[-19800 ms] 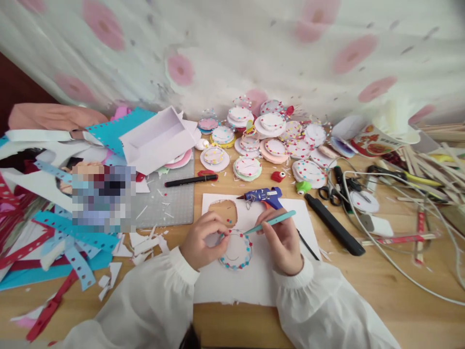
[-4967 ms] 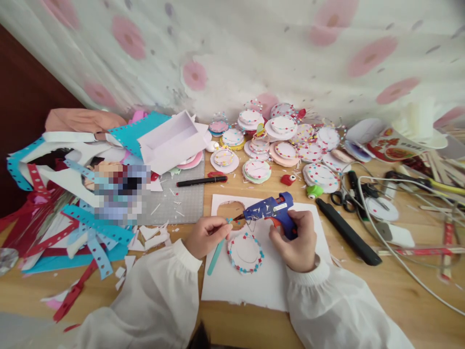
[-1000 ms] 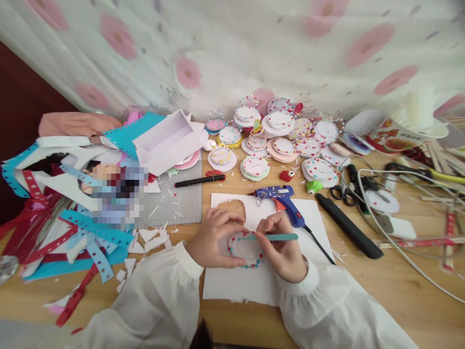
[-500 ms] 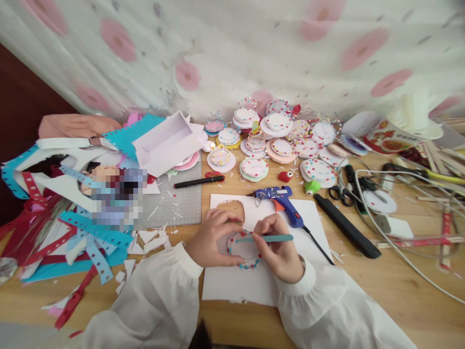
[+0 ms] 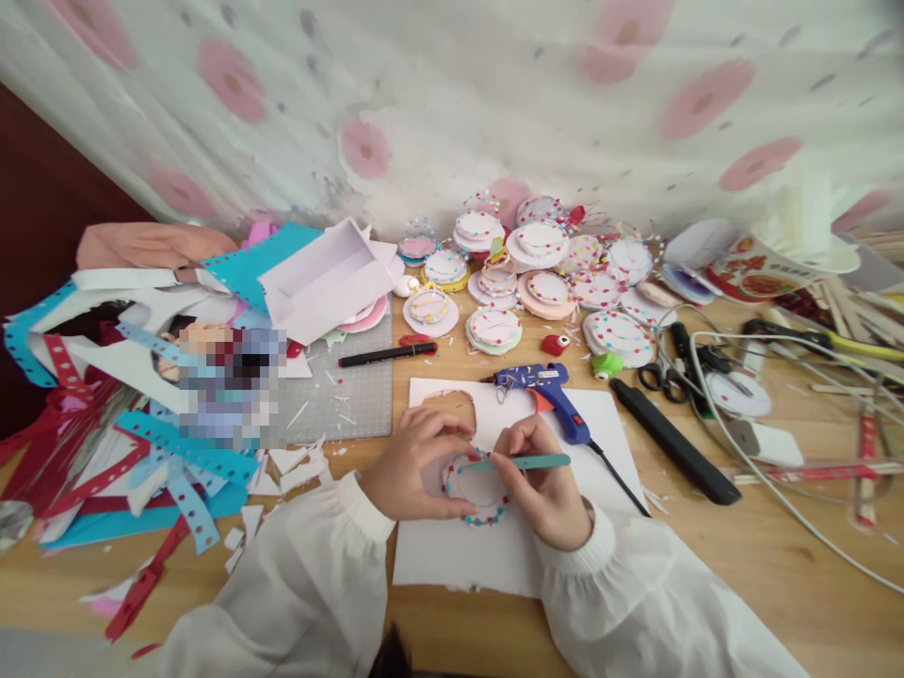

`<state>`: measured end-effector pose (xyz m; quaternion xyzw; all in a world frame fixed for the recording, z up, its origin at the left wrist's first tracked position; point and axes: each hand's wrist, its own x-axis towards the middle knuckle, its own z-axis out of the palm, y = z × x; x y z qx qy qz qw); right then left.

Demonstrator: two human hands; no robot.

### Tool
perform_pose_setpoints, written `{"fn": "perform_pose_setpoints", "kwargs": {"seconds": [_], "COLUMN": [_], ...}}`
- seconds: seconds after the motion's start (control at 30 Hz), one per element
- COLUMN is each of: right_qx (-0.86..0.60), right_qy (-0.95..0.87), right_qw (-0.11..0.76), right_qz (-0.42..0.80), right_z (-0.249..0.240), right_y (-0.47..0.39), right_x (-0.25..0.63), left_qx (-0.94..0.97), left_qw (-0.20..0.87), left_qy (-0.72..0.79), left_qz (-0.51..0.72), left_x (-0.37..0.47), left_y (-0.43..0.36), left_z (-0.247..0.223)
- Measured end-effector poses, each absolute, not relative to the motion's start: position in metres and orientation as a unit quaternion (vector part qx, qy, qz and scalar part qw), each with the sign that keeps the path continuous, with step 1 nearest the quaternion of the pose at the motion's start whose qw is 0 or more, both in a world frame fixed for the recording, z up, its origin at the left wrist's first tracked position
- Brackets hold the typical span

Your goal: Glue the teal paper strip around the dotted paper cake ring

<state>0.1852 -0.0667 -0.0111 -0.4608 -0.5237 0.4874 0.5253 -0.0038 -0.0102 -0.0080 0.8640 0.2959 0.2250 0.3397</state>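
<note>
Moved from the right hand (image 5: 542,494) to the far part of the white sheet (image 5: 452,565) since five seconds ago, in the case of the blue glue gun (image 5: 540,381), and lifted from the sheet's left side, in that of the teal stick (image 5: 543,462). Photographed on a wooden table (image 5: 706,584), with a grey cutting mat (image 5: 353,405) left of the sheet and a black case (image 5: 674,443) to its right. Seen over the sheet's middle, between both hands, with the dotted disc (image 5: 480,488). Half open on the left, with the left hand (image 5: 413,469) curved in a C, thumb and fingertips at opposite edges of the disc; closed on the right in a pinch round the stick, with its tip at the disc's far-left rim. Best done, by judgement, with light pressure beside the small red and blue dots (image 5: 487,521), keeping the stick low, bracing the disc without bending its edge, and watching for fresh glue on the fingertips.
</note>
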Motion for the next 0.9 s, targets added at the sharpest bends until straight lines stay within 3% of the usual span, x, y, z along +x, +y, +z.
{"fn": "perform_pose_setpoints", "kwargs": {"seconds": [0.9], "right_qx": [-0.441], "right_qy": [-0.511], "right_qw": [0.528], "right_qz": [0.515], "right_z": [-0.0122], "right_y": [-0.0668], "right_x": [0.1854], "left_qx": [0.870], "left_qw": [0.329], "left_qy": [0.283], "left_qz": [0.236], "left_x": [-0.0049], "left_y": [-0.0093], "left_z": [-0.0108]}}
